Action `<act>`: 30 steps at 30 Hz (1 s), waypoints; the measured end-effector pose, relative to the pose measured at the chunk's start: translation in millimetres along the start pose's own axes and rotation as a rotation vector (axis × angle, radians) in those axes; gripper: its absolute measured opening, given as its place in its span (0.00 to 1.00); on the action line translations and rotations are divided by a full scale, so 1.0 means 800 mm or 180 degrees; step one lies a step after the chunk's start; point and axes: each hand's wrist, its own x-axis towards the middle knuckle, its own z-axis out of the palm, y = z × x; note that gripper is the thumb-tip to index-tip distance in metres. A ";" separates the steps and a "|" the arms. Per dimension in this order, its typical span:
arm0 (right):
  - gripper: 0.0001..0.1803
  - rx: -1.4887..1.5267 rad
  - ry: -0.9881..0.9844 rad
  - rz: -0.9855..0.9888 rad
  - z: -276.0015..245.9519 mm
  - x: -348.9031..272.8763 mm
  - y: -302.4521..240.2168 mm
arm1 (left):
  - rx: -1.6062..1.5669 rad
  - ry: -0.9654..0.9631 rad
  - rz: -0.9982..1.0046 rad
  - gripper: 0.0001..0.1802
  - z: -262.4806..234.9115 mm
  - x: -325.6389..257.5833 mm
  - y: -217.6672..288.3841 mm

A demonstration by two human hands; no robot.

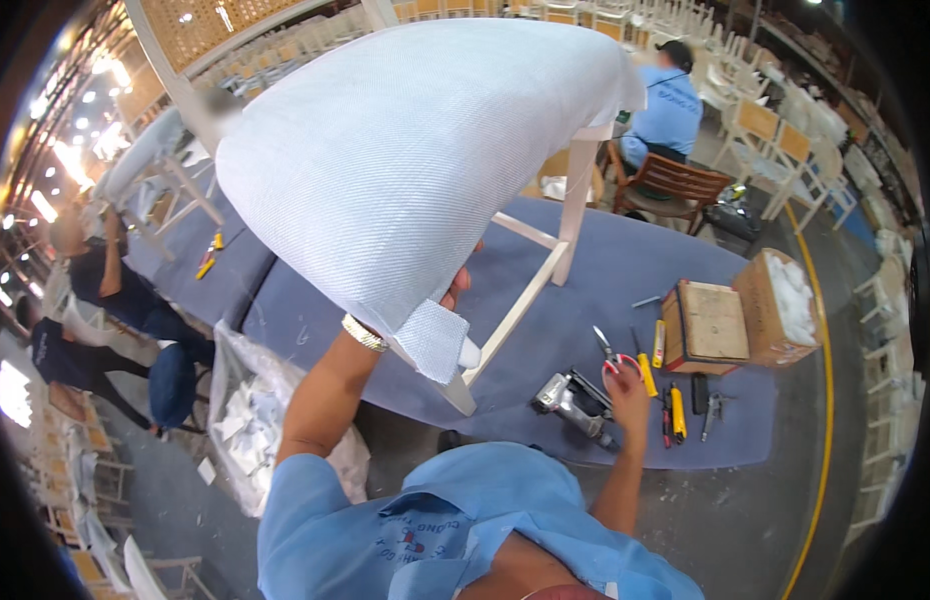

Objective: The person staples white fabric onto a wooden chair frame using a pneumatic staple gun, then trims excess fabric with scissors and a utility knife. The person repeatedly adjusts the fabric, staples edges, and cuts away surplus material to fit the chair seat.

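Note:
A chair with a white wooden frame (525, 318) stands tilted on the blue-grey covered table (545, 370). Pale woven fabric (425, 150) covers its padded seat, and a loose flap of it (432, 340) hangs at the near corner. My left hand (459, 287) grips the chair under that corner; most of the hand is hidden behind the fabric. At the table's near right side, my right hand (628, 388) is closed on the red-and-white handles of a pair of scissors (605, 345), whose blades point away and stand apart.
Beside the scissors lie a staple gun (575, 402), yellow-handled cutters (677, 410) and an air blow gun (713, 415). Two cardboard boxes (703, 322) sit at the right edge. A plastic bag of scraps (250, 420) is at left. Other people (667, 105) sit nearby among many chairs.

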 end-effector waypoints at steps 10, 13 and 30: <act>0.20 0.0893 0.0473 -0.0506 0.064 -0.058 -0.218 | 0.0094 -0.0553 -0.0665 0.26 -0.011 0.004 0.005; 0.28 0.1374 0.0805 -0.1352 0.061 -0.063 -0.307 | 0.0313 -0.0464 -0.0567 0.36 -0.046 0.004 -0.007; 0.48 0.1897 0.1002 -0.2840 0.131 -0.031 -0.577 | 0.0988 0.1249 0.0850 0.22 0.023 -0.019 -0.029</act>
